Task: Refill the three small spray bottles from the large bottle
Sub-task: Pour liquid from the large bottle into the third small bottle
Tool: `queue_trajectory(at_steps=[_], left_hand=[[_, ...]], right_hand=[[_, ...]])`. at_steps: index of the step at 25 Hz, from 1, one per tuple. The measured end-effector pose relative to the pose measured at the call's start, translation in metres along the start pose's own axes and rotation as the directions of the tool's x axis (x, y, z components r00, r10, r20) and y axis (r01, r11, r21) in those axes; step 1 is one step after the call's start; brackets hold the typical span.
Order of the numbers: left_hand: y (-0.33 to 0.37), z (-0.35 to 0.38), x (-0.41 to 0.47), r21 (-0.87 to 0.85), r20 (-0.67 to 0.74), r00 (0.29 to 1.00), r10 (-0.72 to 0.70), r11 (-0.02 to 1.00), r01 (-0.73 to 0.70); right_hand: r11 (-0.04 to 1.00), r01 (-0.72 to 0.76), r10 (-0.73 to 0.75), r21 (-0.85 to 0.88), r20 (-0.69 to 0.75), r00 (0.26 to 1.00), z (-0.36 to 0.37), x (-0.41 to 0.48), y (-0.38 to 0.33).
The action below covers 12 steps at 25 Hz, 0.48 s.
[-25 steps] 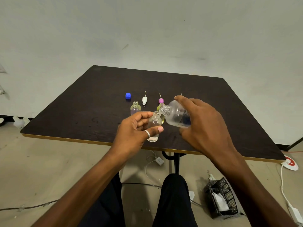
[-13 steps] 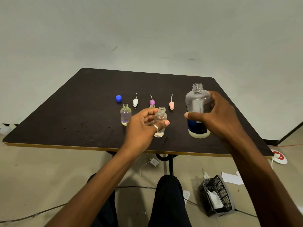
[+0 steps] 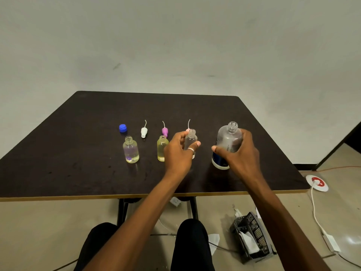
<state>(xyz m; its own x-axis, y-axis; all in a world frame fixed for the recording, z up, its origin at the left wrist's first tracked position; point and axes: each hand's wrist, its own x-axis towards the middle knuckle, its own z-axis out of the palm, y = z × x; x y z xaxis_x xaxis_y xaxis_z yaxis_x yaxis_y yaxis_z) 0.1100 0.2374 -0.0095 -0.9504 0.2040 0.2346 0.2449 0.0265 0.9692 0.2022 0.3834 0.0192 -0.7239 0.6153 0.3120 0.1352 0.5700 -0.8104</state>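
Note:
Three small open bottles stand in a row on the dark table (image 3: 78, 173). The left one (image 3: 130, 149) holds clear liquid, the middle one (image 3: 162, 148) yellowish liquid. My left hand (image 3: 179, 151) is shut on the third small bottle (image 3: 191, 139), which is upright on the table or just above it. My right hand (image 3: 240, 155) grips the large clear bottle (image 3: 227, 141) with a blue label, upright and uncapped, standing on the table. Behind the row lie a blue cap (image 3: 122, 128), a white spray top (image 3: 144, 132), a purple spray top (image 3: 164, 131) and a pink spray top (image 3: 188, 127), partly hidden.
Below the table's near edge are my knees (image 3: 191, 243). A black mesh basket (image 3: 254, 235) with paper lies on the floor at right. A white cable and a round floor socket (image 3: 317, 182) sit right of the table. A plain wall stands behind.
The large bottle went from tilted over the small bottle to upright and now stands on the table at right. My left hand moved the small bottle back into the row.

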Motion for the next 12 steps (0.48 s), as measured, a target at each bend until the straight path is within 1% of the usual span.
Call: queue_trajectory(at_steps=[5,12], left_hand=[[-0.014,0.001,0.008,0.040,-0.029,1.000,0.000,0.999,0.001],[-0.025,0.007,0.007,0.027,-0.037,0.999,-0.018,0.999,0.019]], right_hand=[[0.999,0.030,-0.030,-0.014,0.001,1.000,0.010,0.005,0.007],[0.999,0.036,-0.036,-0.023,-0.014,0.999,0.014,0.004,0.012]])
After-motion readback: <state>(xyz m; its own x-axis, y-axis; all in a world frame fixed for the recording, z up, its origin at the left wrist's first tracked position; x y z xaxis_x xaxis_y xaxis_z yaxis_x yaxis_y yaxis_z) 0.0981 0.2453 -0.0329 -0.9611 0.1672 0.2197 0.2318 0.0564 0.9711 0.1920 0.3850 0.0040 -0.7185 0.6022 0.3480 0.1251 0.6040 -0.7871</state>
